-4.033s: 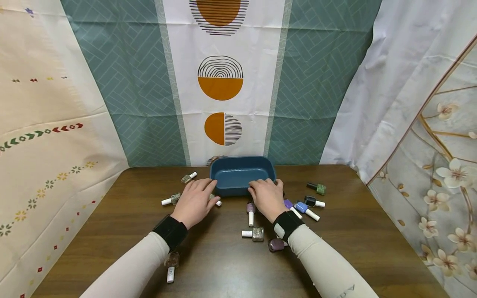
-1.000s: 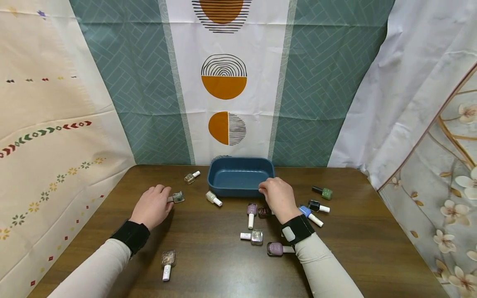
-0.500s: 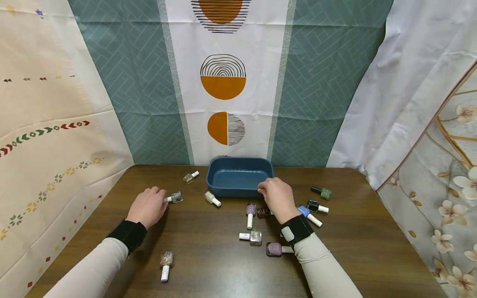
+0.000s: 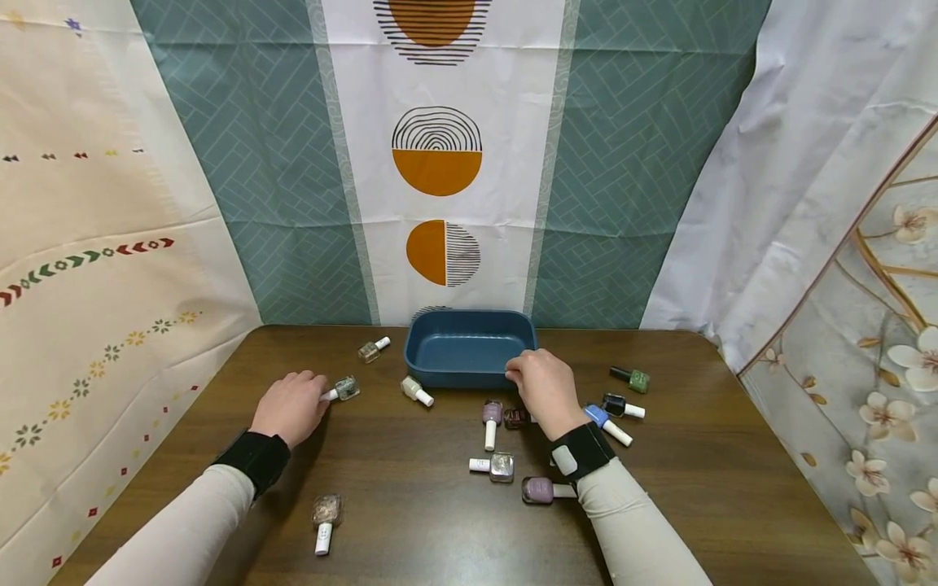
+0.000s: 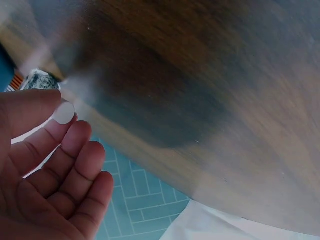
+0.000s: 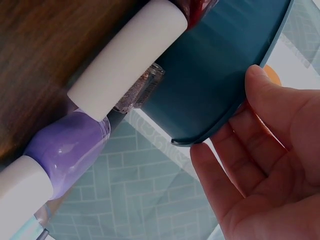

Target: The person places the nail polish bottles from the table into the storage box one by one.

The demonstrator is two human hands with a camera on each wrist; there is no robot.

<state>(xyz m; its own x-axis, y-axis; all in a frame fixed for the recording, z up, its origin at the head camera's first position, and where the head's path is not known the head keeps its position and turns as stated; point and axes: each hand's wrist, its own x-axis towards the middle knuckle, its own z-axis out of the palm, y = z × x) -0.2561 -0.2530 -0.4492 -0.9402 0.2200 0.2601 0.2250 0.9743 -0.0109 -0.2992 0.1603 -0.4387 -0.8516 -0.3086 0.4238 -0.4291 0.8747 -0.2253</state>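
My left hand [image 4: 291, 409] is at the left of the table, pinching the white cap [image 5: 64, 114] of a glitter nail polish bottle [image 4: 347, 388] between thumb and index finger. The bottle lies on its side, glass end toward the middle. My right hand [image 4: 547, 392] holds the near right rim of a blue rectangular bin [image 4: 454, 379], thumb on one side of the wall and fingers on the other. In the right wrist view, a dark red polish bottle [image 6: 197, 10] and a purple one [image 6: 70, 150] lie close to the bin.
Several more polish bottles lie about: a pale one [image 4: 414, 389], a gold glitter one [image 4: 370, 352], a coppery one [image 4: 326, 511], a silver one [image 4: 501, 467], mauve ones [image 4: 538, 490], a blue one [image 4: 597, 416], a black one [image 4: 614, 404] and a green one [image 4: 639, 381]. Curtains hang behind the table.
Since the earliest frame, my left hand has moved left from beside the bin to the glitter nail polish and taken its cap. My right hand stays at the bin's rim, slightly shifted.
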